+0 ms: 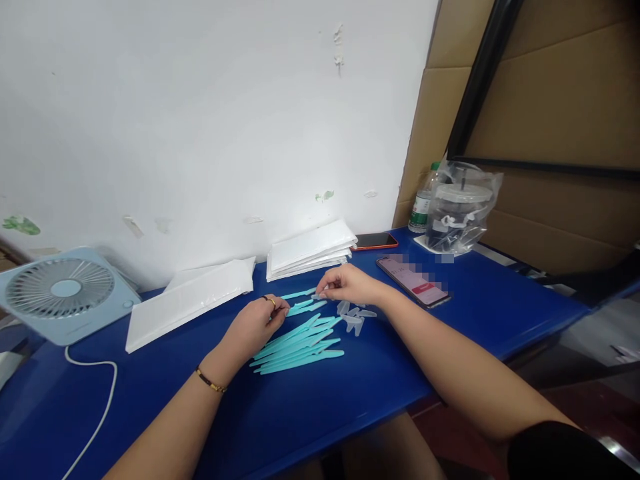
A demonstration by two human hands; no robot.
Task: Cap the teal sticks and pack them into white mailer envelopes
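Note:
My left hand (257,322) rests on the blue table (310,413), fingers curled on the handle end of a teal plastic stick (299,293). My right hand (350,283) pinches a small clear cap at the tip of that stick. A pile of several teal sticks (300,343) lies just in front of my left hand. A few clear plastic caps (354,317) lie loose below my right hand.
Two stacks of white packets (190,300) (310,250) lie by the wall. A small blue fan (63,293) with a white cable stands at the left. Two phones (413,280) (375,241), a bottle (424,203) and a bagged plastic container (457,210) sit at the right.

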